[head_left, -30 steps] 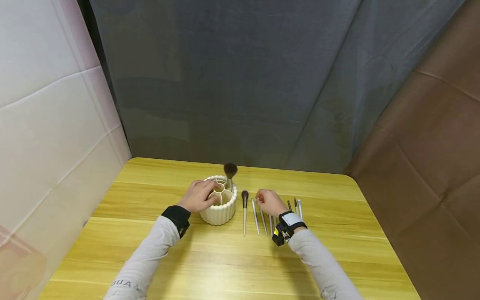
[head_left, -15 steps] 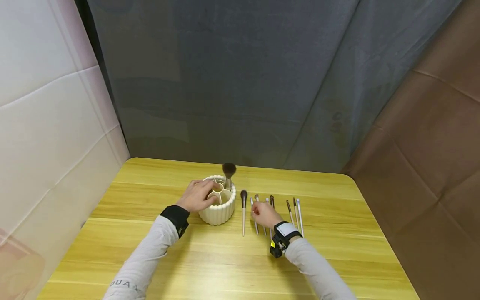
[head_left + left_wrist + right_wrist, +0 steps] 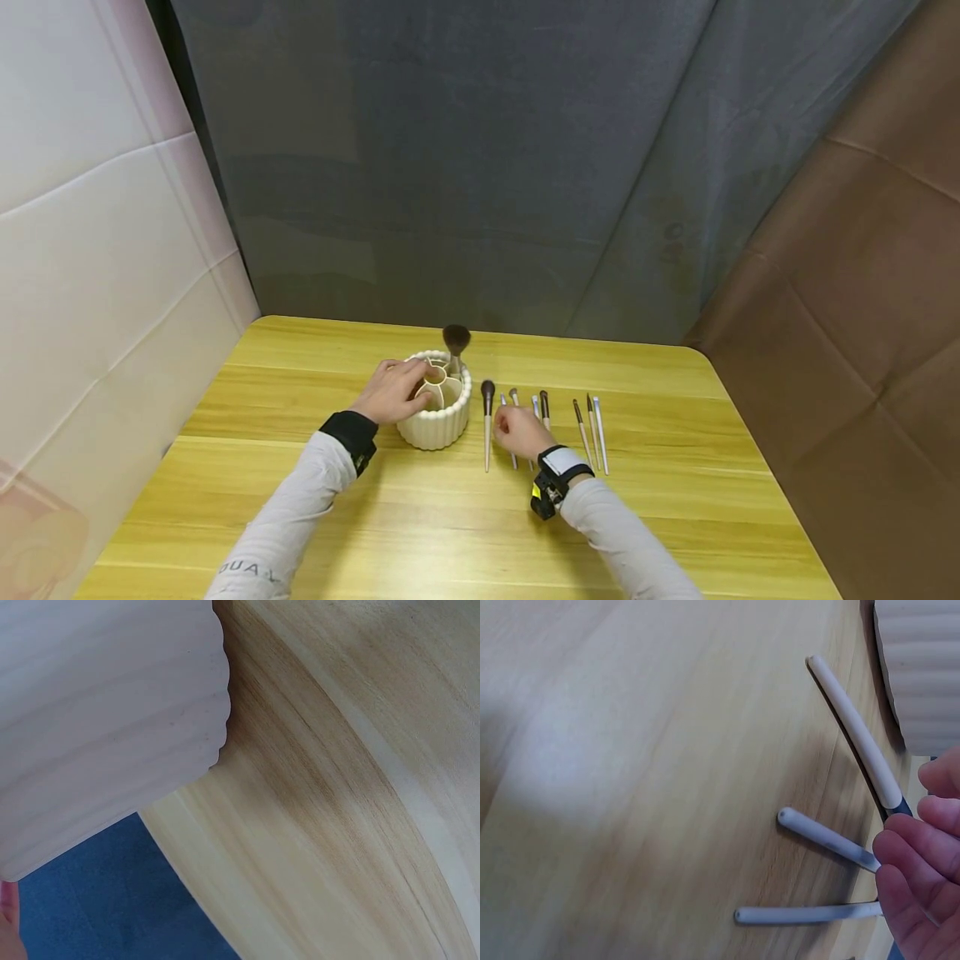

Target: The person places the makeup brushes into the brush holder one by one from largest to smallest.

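Sleeves of pale grey knit are seen nearest, each ending in a dark wrist strap, above a yellow table [image 3: 420, 517] of streaked wood grain. The right hand [image 3: 519, 432] is laid over a row of slim makeup brushes [image 3: 525, 417]; its fingers are curled down onto the handles, but whether one is actually pinched cannot be told. In the right wrist view three smooth, rounded white handles [image 3: 855, 742] are shown fanned out from under the fingertips [image 3: 911, 862]. The long axes of the brushes run from 6 to 12 o'clock in the head view, dark bristle tips toward 12. At 9 o'clock of the row stands a cream, ribbed, round holder [image 3: 438, 417], divided inside into compartments. The left hand [image 3: 393, 392] is closed over its rim at 9 o'clock. A fluffy dark brush [image 3: 456, 342] is held upright in a far compartment, bristles uppermost.
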